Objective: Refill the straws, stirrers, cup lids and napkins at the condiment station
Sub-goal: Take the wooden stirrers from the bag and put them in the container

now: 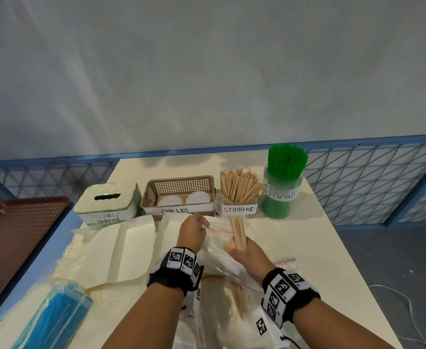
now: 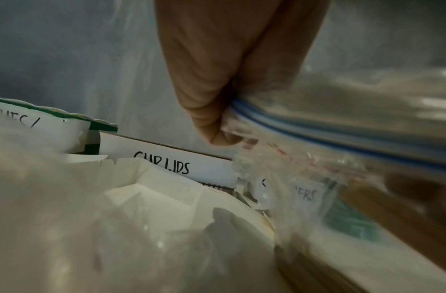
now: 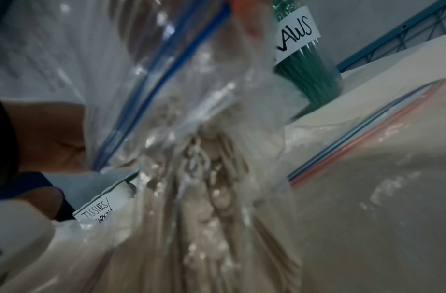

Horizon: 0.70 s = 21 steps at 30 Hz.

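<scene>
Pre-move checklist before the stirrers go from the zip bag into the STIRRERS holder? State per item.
1. Left hand pinches the zip bag at its rim: ok, and the left wrist view shows fingers on the blue zip strip.
2. Right hand grips the bundle of stirrers: ok.
3. Bundle clear of the bag: not ok, its lower part is inside the plastic.
4. STIRRERS holder upright and directly beyond the bundle: ok.
5. Room in the holder: cannot tell; it already looks crowded with sticks.
6. Straws jar beside the holder, apart from the hands: ok.
</scene>
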Each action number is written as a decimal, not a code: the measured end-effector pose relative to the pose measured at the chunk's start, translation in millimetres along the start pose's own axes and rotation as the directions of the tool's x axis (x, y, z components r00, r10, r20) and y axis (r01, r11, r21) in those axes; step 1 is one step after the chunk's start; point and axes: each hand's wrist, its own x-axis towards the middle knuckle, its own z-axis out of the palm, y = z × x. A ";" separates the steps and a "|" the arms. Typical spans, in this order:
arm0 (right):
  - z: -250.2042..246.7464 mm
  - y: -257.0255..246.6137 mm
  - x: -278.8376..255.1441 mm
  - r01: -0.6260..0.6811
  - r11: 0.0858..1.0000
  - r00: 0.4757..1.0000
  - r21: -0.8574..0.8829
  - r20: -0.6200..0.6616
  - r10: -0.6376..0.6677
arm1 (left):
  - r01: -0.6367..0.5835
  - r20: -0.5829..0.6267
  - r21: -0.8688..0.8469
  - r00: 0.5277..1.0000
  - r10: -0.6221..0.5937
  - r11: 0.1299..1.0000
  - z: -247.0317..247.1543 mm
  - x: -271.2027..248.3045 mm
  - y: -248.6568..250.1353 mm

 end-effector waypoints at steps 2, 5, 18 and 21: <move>-0.6 -3.1 0.4 0.007 0.999 1.000 0.043 -0.024 -0.006 | 0.002 0.010 0.050 1.000 -0.003 0.999 3.2 -0.4 -2.8; -2.0 -4.5 0.2 0.042 0.989 0.991 0.140 -0.128 -0.024 | 0.005 0.023 0.104 1.000 -0.007 0.995 8.1 0.7 -7.1; -18.8 -14.3 15.3 0.141 0.819 0.930 0.556 -0.357 0.082 | -0.135 -0.039 0.396 0.986 0.164 0.908 14.3 -13.7 3.8; -21.3 -22.6 18.1 0.193 0.840 0.915 0.507 -0.402 0.033 | -0.260 -0.114 0.273 0.947 0.299 0.926 6.1 -17.0 23.7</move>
